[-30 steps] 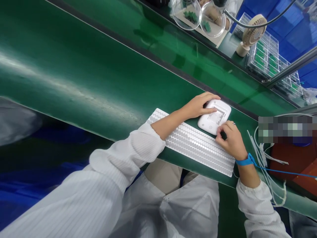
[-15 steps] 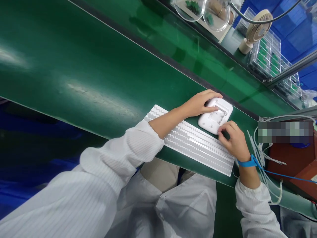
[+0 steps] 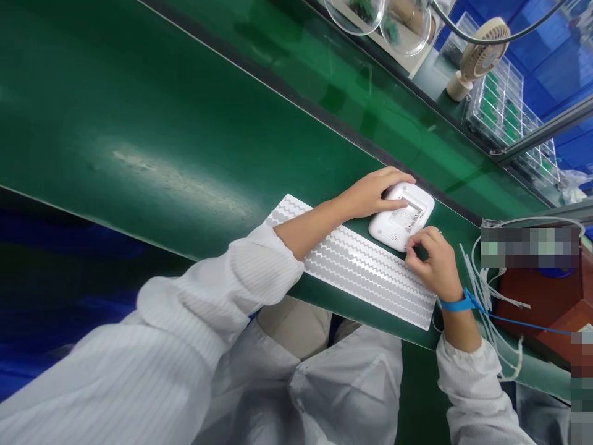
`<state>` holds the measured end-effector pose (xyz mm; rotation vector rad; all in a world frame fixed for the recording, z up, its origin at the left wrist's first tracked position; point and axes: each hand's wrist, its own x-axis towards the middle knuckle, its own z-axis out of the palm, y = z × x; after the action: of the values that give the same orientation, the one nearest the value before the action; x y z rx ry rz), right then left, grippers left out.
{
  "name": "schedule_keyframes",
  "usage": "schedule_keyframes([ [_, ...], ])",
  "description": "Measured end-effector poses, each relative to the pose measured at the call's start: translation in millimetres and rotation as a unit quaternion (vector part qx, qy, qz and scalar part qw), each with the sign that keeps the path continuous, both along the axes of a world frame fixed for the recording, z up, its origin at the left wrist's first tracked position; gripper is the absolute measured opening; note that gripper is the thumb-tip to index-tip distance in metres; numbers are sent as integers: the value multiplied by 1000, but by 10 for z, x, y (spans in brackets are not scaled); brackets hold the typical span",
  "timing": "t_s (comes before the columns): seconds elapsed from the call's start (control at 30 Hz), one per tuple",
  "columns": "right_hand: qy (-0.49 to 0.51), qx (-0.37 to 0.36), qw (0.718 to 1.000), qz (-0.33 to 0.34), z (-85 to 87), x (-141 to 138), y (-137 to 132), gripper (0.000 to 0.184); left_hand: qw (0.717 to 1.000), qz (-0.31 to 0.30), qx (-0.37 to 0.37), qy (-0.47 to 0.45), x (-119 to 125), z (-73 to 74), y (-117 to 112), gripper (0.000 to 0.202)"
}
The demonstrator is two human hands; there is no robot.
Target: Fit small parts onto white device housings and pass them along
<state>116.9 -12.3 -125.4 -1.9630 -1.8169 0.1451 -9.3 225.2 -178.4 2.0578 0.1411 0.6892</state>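
Observation:
A small white plastic device (image 3: pixel 399 221) with rounded corners lies back side up on the green bench, its recessed compartment showing. My left hand (image 3: pixel 370 193) rests on its far left edge, fingers curled over it and holding it down. My right hand (image 3: pixel 432 262) is closed at the device's near right corner, thumb and fingertips pinched against the edge; whether something small is in the pinch I cannot make out. A blue wrist strap (image 3: pixel 456 303) circles my right wrist. A white sheet of zigzag strips (image 3: pixel 361 269) lies under my left forearm, just in front of the device.
A wide green conveyor belt (image 3: pixel 162 123) runs diagonally past the bench. White cables (image 3: pixel 486 296) and a brown tray (image 3: pixel 542 300) lie to the right. Farther back stand a small beige fan (image 3: pixel 477 55), clear bowls (image 3: pixel 375 15) and clear trays of green parts (image 3: pixel 503 108).
Both hands stay on the white device. My right fingers have shifted slightly along its near corner; the view has drifted a little.

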Motion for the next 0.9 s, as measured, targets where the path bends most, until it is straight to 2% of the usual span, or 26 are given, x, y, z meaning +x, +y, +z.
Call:
schedule_keyframes([
  [0.5,-5,2,1000,-2,13,-48,24,15,1000,2,8,-6,23,-28,21,49],
  [0.9,-23,8,1000,-10,-25,-62,41,15,1000,1,6,10,3,32,0,50],
])
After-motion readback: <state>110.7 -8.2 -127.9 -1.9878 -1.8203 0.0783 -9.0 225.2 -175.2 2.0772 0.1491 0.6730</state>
